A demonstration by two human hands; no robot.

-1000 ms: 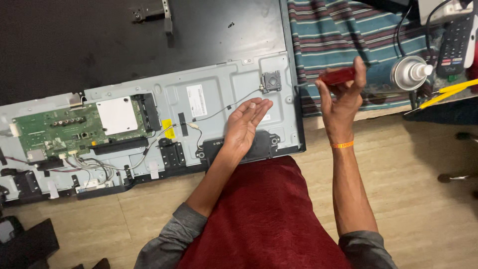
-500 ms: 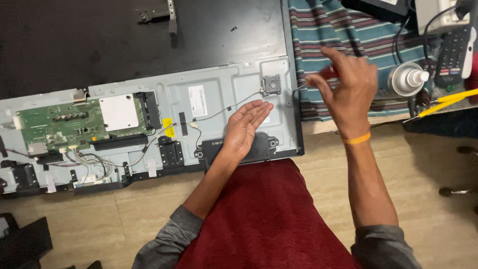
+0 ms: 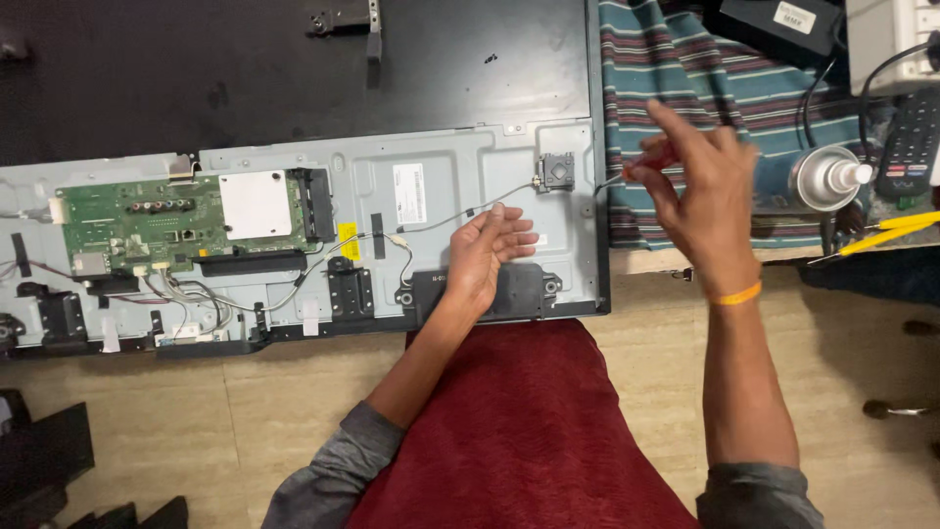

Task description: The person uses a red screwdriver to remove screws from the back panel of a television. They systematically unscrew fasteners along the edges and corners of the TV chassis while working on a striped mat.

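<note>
Since the earlier frames, the right hand (image 3: 700,196) has been swinging in from the spray can toward the panel edge, and the red-handled screwdriver (image 3: 641,165) is now pointing its tip leftward — the left hand (image 3: 487,253) is staying where it was.

Right hand: it is hovering above the striped cloth (image 3: 685,88), fingers curled and pinching the screwdriver's red handle between thumb and fingertips. The metal shaft is extending to the left of the hand, its tip lying just at the right edge of the opened television back panel (image 3: 441,186). An orange band is circling the wrist.

Left hand: it is resting palm up on the grey metal panel, fingers loosely half-open, gripping nothing. A thin grey cable (image 3: 460,217) is running just past its fingertips toward a small square module (image 3: 556,172), which is sitting between the two hands.

Further left of the left hand, a green circuit board (image 3: 137,220) is lying on the panel. To the right of the right hand — a spray can (image 3: 821,178), a remote control (image 3: 913,147) and yellow-handled tools (image 3: 886,230) are lying nearby.
</note>
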